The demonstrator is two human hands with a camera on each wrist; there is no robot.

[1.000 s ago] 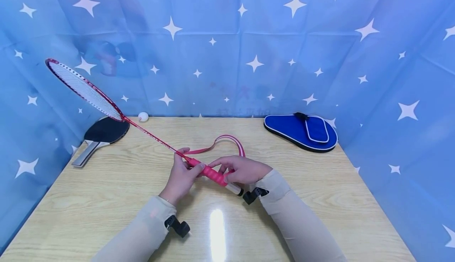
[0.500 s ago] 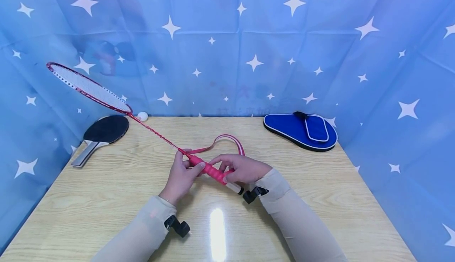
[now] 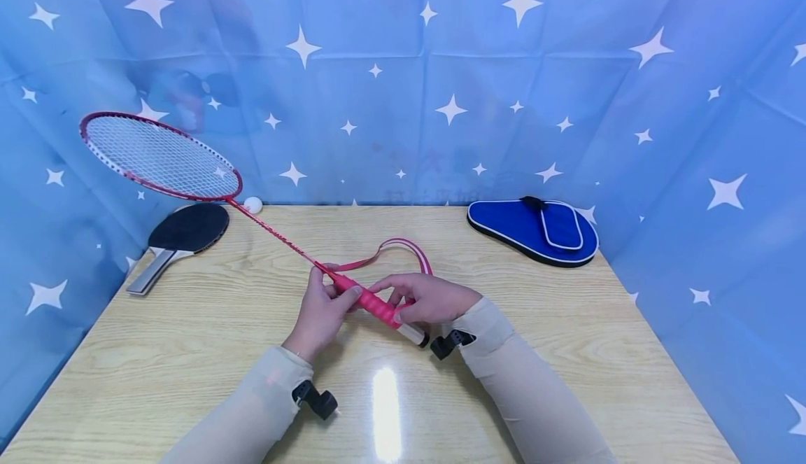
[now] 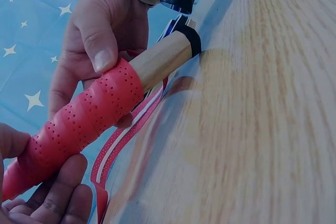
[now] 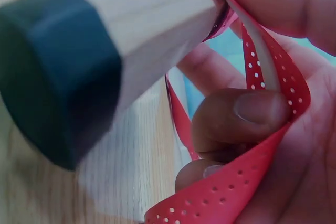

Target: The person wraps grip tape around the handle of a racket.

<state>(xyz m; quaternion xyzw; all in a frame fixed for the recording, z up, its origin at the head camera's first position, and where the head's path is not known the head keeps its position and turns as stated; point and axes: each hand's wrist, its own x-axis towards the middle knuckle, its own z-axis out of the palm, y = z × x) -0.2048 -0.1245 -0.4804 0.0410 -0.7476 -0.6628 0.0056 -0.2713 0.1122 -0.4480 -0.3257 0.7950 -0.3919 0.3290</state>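
Note:
My left hand point(image 3: 324, 313) grips the wrapped handle of a red badminton racket point(image 3: 164, 156), whose strung head slants up to the left. Red perforated grip tape point(image 4: 84, 114) winds in overlapping turns over most of the handle. Toward the butt end, bare wood point(image 4: 163, 61) shows, finished by a dark cap point(image 5: 58, 77). My right hand point(image 3: 437, 299) holds the tape where it leaves the handle, thumb on the last turn and curled fingers around the loose strip. The loose tape, with a pale stripe on one side, loops behind both hands over the table.
At the back left lie a black table tennis paddle point(image 3: 192, 228) and a white ball point(image 3: 253, 205). A blue paddle case point(image 3: 535, 233) rests at the back right of the wooden table point(image 3: 516, 394). A starry blue curtain point(image 3: 403, 100) hangs behind.
The racket has turned about its shaft, so its strings now face the head camera more broadly. Both hands have stayed nearly in place.

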